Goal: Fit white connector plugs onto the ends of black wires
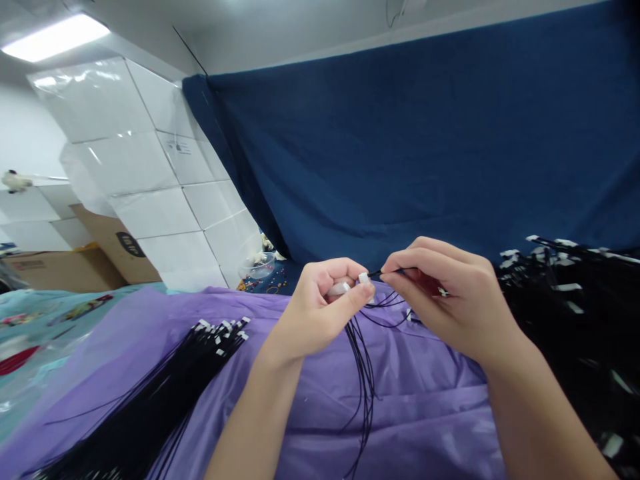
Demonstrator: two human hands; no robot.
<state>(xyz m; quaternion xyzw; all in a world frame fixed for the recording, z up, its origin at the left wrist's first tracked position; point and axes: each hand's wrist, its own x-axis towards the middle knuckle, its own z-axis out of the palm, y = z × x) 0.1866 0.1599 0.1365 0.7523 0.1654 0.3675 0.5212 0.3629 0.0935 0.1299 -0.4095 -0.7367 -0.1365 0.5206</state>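
My left hand (315, 310) is closed, pinching a small white plastic connector (364, 277) between thumb and forefinger. Another white piece (339, 289) shows inside its curled fingers. Thin black wires (364, 383) hang down below this hand over the purple cloth. To the right, my right hand (445, 290) pinches a black wire (375, 273) that runs to the connector. Some wires loop between the two hands, and a small white end (410, 315) shows below the right fingers. The exact join of wire and connector is too small to make out.
A bundle of black wires with white connectors (150, 400) lies on the purple cloth (420, 413) at left. A large heap of similar wires (560, 340) fills the right side. Behind are a blue curtain (425, 147), stacked white boxes (150, 173) and a clear bowl (257, 267).
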